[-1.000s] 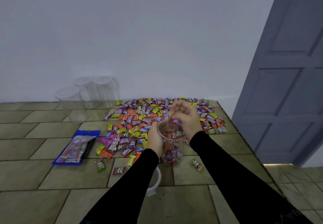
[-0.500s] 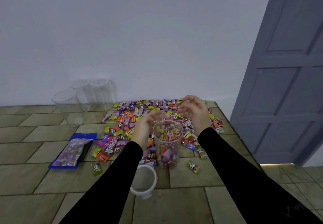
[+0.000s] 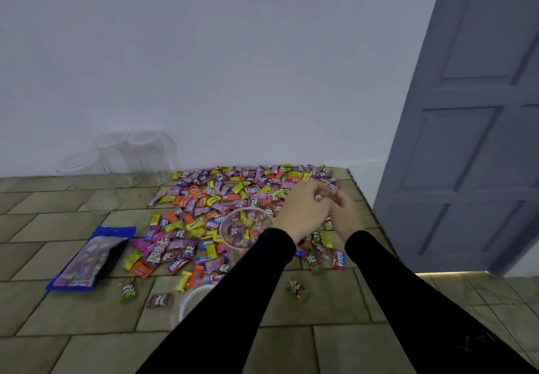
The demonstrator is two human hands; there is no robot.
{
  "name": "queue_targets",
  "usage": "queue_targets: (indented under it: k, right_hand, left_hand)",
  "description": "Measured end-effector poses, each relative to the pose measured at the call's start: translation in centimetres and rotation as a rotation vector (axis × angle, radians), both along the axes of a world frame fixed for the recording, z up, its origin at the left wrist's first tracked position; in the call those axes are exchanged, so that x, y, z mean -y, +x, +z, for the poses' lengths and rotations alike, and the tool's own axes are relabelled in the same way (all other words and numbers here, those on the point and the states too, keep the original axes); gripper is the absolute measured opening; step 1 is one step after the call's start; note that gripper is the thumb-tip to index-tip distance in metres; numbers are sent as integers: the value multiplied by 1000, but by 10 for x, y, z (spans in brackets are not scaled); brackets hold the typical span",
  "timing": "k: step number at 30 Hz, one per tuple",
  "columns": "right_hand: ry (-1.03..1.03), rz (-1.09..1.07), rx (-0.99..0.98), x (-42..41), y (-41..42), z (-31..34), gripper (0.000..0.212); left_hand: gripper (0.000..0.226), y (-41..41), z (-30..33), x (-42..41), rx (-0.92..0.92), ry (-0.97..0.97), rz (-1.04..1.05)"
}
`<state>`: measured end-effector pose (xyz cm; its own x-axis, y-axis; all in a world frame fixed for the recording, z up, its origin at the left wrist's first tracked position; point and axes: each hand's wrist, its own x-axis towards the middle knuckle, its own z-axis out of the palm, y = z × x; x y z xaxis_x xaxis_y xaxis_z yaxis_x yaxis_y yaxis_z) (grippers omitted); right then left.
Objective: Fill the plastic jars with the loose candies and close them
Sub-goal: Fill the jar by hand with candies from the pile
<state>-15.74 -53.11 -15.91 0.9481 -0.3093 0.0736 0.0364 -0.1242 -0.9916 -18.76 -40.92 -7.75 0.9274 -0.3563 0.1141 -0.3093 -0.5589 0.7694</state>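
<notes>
A clear plastic jar [image 3: 244,232] stands open on the tiled floor, partly filled with wrapped candies. A wide spread of loose candies [image 3: 221,198] in purple, orange, yellow and red lies around and behind it. My left hand [image 3: 303,210] and my right hand [image 3: 344,213] are cupped together over the candies just right of the jar, fingers curled around a few pieces. The jar's white lid [image 3: 194,300] lies near my left sleeve, partly hidden by it.
Three empty clear jars [image 3: 128,157] stand by the white wall at the back left. A blue candy bag [image 3: 90,258] lies flat at the left. A grey door [image 3: 472,117] stands at the right, past the floor's edge.
My hands left the jar's mouth and moved right, coming together over the pile. The jar now stands free.
</notes>
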Motion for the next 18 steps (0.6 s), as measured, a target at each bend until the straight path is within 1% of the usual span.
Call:
queue_targets:
  k: [4,6,7,8,9,11,13,16,18]
  right_hand:
    - [-174,-37,-44,26,11,-11,17]
    - [-298,-39,-75,37,19,-15,18]
    - [-368,-41,-96,43,23,-17,13]
    - [-446,-41,-120,48,28,-19,6]
    - [-536,-45,-133,51,31,-20,7]
    - [-682,-48,-155,58,41,-24,19]
    - [-772,-28,-188,62,50,-29,29]
    - [-895,34,-243,66,64,-38,48]
    - [-903,105,-245,68,73,-42,56]
  left_hand:
    - [41,11,-54,20,30,377,76]
    - [51,12,-75,27,35,507,78]
    - [57,13,-84,32,36,557,62]
    - [62,13,-92,37,57,597,41]
    - [66,13,-98,39,96,624,19]
    - [74,17,-107,47,148,659,-43]
    - [80,23,-113,51,146,693,-82]
    - [83,34,-121,52,127,724,-47]
    - [80,38,-127,53,126,726,-2]
